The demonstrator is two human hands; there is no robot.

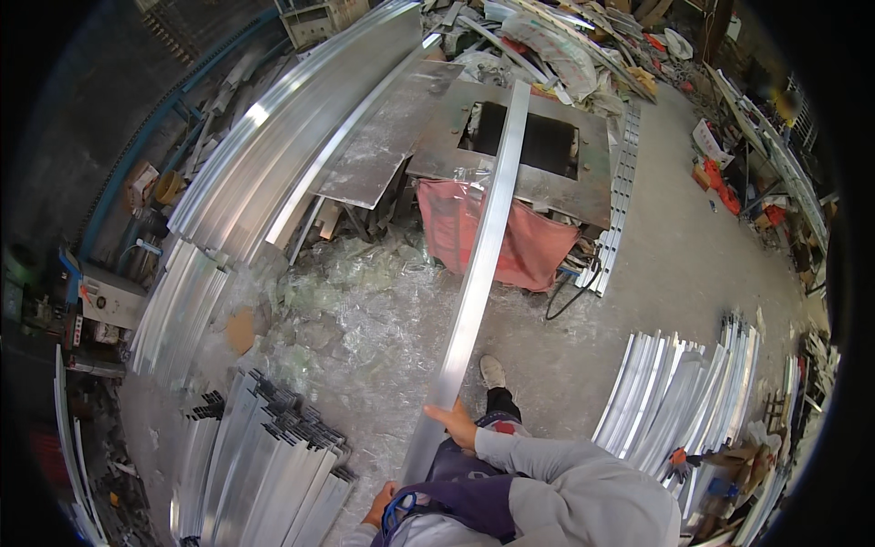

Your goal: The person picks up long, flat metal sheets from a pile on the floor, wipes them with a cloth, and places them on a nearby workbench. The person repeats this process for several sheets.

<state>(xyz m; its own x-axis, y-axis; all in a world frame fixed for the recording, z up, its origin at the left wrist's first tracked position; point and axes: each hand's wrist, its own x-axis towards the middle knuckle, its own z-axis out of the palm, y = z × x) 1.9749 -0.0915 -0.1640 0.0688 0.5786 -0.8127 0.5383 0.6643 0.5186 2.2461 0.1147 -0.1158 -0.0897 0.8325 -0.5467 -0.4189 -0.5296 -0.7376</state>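
Metal bar (483,264), long, straight and silver, runs lengthwise from the person's body toward the surface (442,155) ahead. Its near section lies between the two hands: the right hand (458,427) is at the right edge of the bar, and the left hand (378,504) is at the left edge, closer to the near end and to the body. The right hand pinches the bar, with one digit laid across the upper face; its remaining fingers are largely hidden. The left hand has its fingers bent beside the bar; its contact is partly concealed, so whether it grips cannot be told.

From the hands, the bar slants forward and slightly right, passes above the floor (665,210), crosses in front of the red cloth (538,242) at the near side of the surface, and overlaps the dark rectangular opening (551,146). The far end is well apart from both hands. Contact between bar and surface cannot be confirmed from this view.

Bundled metal strips (264,474) stand to the left of the left hand. A second stack of strips (674,383) is located to the right, beyond the right forearm. Clear plastic film (346,292) covers the floor left of the bar.
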